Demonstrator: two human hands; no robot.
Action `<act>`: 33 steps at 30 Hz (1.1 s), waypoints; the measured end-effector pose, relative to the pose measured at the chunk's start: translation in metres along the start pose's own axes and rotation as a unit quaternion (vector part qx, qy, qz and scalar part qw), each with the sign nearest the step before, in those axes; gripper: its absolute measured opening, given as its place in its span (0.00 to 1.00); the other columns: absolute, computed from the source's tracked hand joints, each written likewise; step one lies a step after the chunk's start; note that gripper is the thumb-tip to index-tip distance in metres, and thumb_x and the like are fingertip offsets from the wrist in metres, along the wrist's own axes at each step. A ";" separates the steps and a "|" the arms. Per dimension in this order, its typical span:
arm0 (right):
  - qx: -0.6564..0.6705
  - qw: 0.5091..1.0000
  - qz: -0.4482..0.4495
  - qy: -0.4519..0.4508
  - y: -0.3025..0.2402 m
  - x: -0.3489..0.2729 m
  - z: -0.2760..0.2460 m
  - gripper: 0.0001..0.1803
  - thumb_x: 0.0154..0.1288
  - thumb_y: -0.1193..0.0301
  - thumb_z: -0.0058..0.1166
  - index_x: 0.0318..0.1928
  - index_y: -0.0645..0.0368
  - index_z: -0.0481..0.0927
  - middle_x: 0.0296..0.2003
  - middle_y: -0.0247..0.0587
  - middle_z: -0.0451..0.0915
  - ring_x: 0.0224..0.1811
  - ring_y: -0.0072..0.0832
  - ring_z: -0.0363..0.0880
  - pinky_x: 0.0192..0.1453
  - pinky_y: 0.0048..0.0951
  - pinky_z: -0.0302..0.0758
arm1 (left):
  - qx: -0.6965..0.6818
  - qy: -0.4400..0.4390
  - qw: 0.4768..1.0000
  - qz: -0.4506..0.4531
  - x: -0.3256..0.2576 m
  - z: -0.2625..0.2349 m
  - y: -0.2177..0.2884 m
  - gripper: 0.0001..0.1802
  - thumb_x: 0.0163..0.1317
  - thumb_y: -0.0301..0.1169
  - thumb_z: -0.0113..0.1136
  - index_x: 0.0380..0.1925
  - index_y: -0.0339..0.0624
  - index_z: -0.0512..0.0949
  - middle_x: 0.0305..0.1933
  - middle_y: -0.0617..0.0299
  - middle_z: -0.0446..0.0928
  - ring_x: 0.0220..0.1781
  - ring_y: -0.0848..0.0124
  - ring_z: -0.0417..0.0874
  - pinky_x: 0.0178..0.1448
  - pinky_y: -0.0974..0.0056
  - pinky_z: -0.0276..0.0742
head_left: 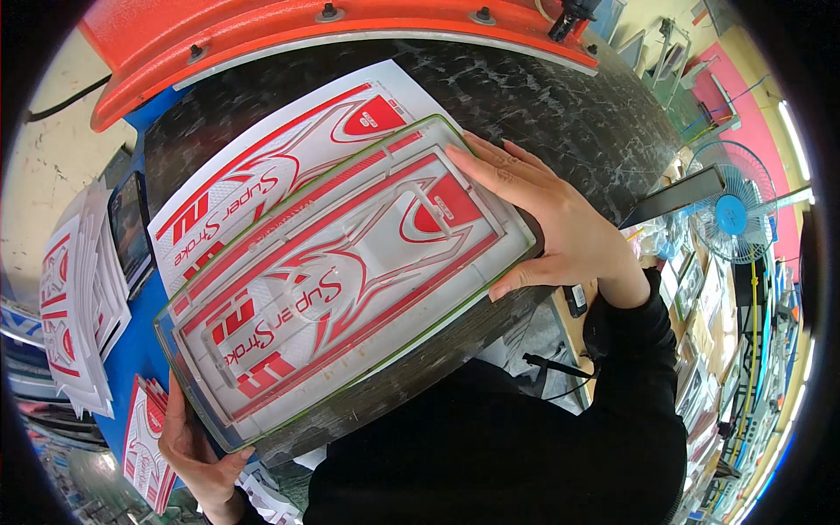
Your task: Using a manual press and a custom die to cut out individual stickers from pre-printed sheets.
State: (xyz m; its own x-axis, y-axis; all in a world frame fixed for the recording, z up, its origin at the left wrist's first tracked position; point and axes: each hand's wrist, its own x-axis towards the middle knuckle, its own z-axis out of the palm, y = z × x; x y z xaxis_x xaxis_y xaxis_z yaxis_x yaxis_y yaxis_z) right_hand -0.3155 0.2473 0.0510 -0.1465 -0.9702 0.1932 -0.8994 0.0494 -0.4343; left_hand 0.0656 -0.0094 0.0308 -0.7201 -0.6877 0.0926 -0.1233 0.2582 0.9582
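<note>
A clear rectangular cutting die [367,350] with green-tinted edges lies over a printed sheet [324,105] on the dark marbled work surface. Red and white graphics show through the die, and the sheet's upper part sticks out beyond its far edge. My right hand [551,206] grips the die's right end, fingers on top and thumb at the near corner. At the near left corner, my left hand [199,455] is closed round the die's edge, its fingers partly hidden beneath. Both hands hold the die at opposite ends.
An orange-red machine beam [262,39] with bolts crosses the far side. To the left, a stack of printed sheets [83,306] and a small pile of cut red-and-white pieces [144,446] lie beside a dark-screened device [131,227]. A blue fan [731,214] stands at right.
</note>
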 end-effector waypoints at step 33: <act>0.007 1.000 0.013 -0.002 0.000 -0.003 0.000 0.65 0.45 0.41 0.75 0.79 0.48 0.54 0.76 0.61 0.56 0.81 0.54 0.50 0.81 0.62 0.46 | -0.011 -0.015 1.000 -0.011 0.003 0.001 0.001 0.63 0.41 0.37 0.85 0.73 0.24 0.57 0.71 0.36 0.68 0.70 0.53 0.75 0.73 0.49 0.70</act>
State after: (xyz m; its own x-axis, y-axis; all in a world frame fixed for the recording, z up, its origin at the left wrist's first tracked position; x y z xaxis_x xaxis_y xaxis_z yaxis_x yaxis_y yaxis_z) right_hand -0.3146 0.2497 0.0503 -0.1679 -0.9695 0.1784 -0.8894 0.0709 -0.4517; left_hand 0.0629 -0.0108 0.0323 -0.7377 -0.6722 0.0626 -0.1254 0.2275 0.9657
